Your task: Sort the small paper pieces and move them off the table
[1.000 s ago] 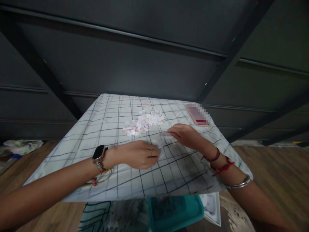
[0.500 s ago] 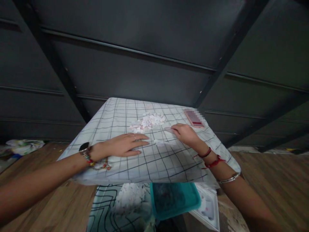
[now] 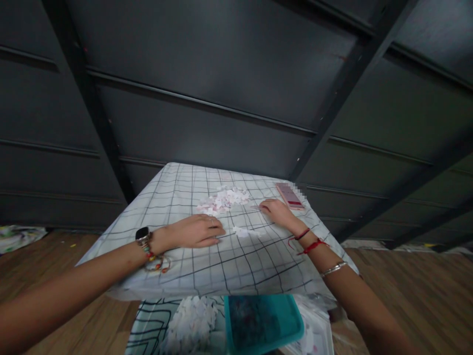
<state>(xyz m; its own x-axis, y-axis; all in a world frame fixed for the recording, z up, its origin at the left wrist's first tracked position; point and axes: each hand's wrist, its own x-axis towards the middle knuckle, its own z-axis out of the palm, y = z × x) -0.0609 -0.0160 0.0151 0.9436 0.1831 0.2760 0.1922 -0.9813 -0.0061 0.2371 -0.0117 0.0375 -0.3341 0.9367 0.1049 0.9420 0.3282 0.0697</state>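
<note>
My left hand (image 3: 197, 230) lies palm down on the white checked cloth, with its fingers loosely together and slightly bent. It holds nothing that I can see. My right hand (image 3: 278, 213) pinches a small thin pale piece (image 3: 254, 207), too small to identify for certain. Between and beyond my hands is a heap of small white and pinkish paper-like pieces (image 3: 225, 198). Nearer to me, a smaller cluster of white pieces (image 3: 244, 231) lies just right of my left fingertips.
A pink-edged phone (image 3: 290, 196) lies at the table's right side. Below the near edge of the checked cloth (image 3: 236, 276) are a teal tub (image 3: 284, 315) with dark contents, a white pile (image 3: 194, 320) and a white box (image 3: 320, 325). A dark panelled wall (image 3: 207, 118) stands behind the table.
The fingers of my left hand have drawn closer together and bent a little. My right hand still pinches the pale piece near the heap. The camera view has shifted slightly.
</note>
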